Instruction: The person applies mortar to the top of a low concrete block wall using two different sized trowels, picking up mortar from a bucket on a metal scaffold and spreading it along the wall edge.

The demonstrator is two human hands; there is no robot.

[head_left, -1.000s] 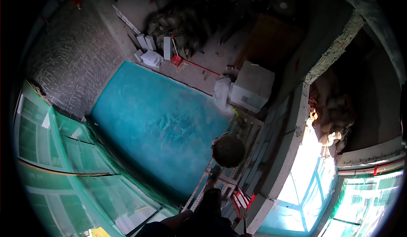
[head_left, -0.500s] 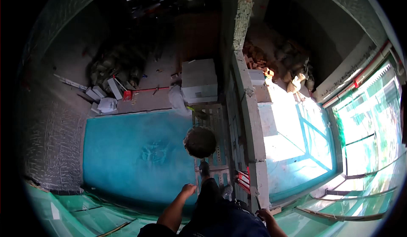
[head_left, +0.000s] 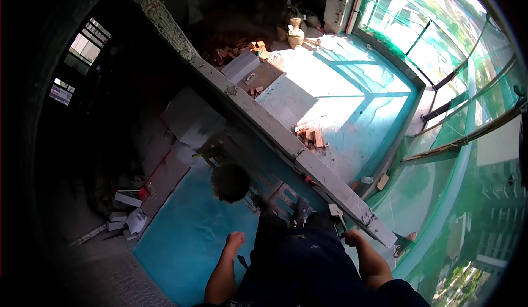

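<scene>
My right hand (head_left: 352, 236), at the right of my body, is closed around the handle of a trowel (head_left: 336, 212) with a pale flat blade. The trowel lies beside the top of a narrow grey wall (head_left: 324, 176). My left hand (head_left: 235, 240) hangs over the blue floor with its fingers curled, and nothing shows in it. In front of my feet stands a round dark bucket (head_left: 230, 183), its contents hard to make out in the shade. It rests on a slatted platform (head_left: 283, 192), where my grey shoe (head_left: 301, 207) also shows.
Beyond the wall, brick pieces (head_left: 312, 137) lie on the sunlit blue floor (head_left: 379, 106). A white block (head_left: 240, 67), more bricks and sacks (head_left: 296, 34) stand farther back. Green netting (head_left: 440, 175) hangs along the right. White blocks (head_left: 127, 199) lie at the left.
My view has swung to the right, bringing the wall and the sunlit bay toward the middle. My right hand and the trowel now show more fully; my left hand stays curled.
</scene>
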